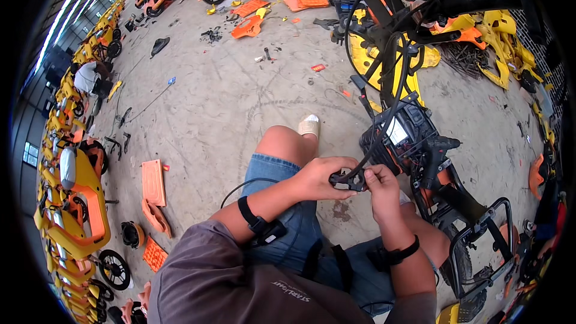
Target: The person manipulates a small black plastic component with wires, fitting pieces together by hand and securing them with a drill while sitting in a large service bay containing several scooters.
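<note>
Nearby, in the head view, yellow scooters point(90, 183) line the left side, and a stripped scooter frame point(509, 204) stands close on my right, its black cables point(390, 114) hanging in front of it and down toward my hands. Above my lap sits a small, dark, bracket-like part point(357, 181), black with an open gap. My left hand point(324, 178) curls half open, thumb and fingers gripping it; my right hand point(383, 191) pinches its right end. Counted: one part, two wrist straps point(251, 217), two hands.
</note>
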